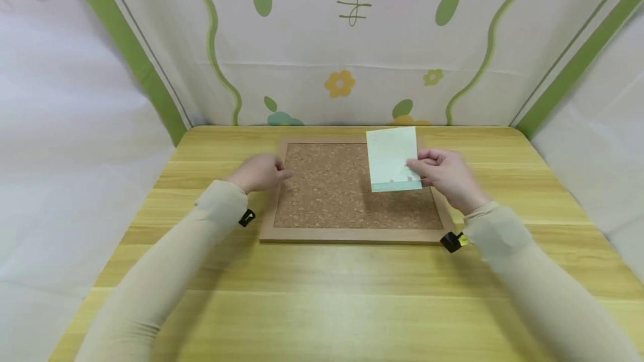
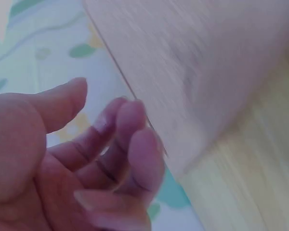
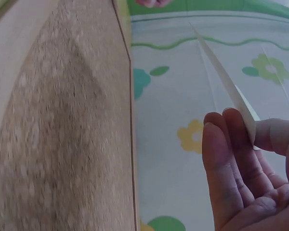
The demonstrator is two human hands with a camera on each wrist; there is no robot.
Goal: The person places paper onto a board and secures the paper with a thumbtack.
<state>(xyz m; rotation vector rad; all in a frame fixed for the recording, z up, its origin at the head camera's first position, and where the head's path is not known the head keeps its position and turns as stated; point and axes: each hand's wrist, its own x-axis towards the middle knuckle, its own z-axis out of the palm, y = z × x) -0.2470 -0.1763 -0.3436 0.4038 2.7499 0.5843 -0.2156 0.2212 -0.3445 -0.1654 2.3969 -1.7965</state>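
Note:
My right hand [image 1: 450,177] pinches a pale green paper card [image 1: 394,152] by its right edge, between thumb and fingers. The card is held up over the right part of a wood-framed cork board [image 1: 327,183] that lies on the table. From the right wrist view, the card [image 3: 224,72] appears almost edge-on, clear of the cork. My left hand [image 1: 259,172] is at the board's left frame. In the left wrist view, its fingers [image 2: 145,159] are loosely bent, the thumb stands apart from them, and I see nothing held. Whether this hand touches the frame, I cannot tell.
The board rests on a yellow wood-grain table [image 1: 322,295] near its back edge. A white cloth printed with flowers [image 1: 339,83] hangs behind, and white cloth sides [image 1: 65,127] flank the table. Black wrist-worn pieces [image 1: 451,242] sit under the sleeves.

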